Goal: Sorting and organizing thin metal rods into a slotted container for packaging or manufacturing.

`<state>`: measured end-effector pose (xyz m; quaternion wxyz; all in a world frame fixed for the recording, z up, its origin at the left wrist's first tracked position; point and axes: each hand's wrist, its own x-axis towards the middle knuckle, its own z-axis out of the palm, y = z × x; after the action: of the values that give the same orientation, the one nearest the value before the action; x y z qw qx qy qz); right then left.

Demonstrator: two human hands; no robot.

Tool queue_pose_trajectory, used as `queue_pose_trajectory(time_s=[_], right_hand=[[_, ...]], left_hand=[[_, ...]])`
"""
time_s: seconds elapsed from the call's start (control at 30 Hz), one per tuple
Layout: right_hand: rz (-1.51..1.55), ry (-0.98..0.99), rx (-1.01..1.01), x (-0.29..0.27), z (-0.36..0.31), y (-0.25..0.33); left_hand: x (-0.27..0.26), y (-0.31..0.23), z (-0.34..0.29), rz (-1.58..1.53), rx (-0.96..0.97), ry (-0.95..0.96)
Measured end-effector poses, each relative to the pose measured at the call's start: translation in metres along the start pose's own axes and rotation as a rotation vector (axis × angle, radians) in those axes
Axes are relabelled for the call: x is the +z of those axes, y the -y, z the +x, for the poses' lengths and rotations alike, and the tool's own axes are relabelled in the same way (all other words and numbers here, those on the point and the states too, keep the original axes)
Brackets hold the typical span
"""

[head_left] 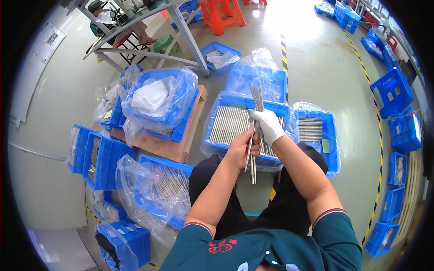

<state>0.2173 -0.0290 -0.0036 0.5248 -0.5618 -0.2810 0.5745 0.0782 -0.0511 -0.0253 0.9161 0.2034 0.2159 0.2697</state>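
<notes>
Both hands grip one bundle of metal rods [256, 135] upright — bare left hand [240, 149] low, gloved right hand [267, 125] higher — steadied over the rod-filled blue crate [235, 121].

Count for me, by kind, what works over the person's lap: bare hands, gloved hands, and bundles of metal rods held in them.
Bare hand (left): 1
White-gloved hand (right): 1
Bundle of metal rods, gripped by both hands: 1
Total: 3
</notes>
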Motion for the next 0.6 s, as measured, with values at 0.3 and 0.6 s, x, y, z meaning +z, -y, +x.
queue_pose_trajectory(time_s=[0.3,0.6], right_hand=[[0.257,-0.071,0.051,-0.060,0.022,0.041],[-0.431,0.366,0.011,-0.021,-0.024,0.033]], left_hand=[[-0.003,-0.003,-0.023,-0.005,0.082,-0.018],[0.002,-0.010,-0.016,0.034,0.015,0.055]])
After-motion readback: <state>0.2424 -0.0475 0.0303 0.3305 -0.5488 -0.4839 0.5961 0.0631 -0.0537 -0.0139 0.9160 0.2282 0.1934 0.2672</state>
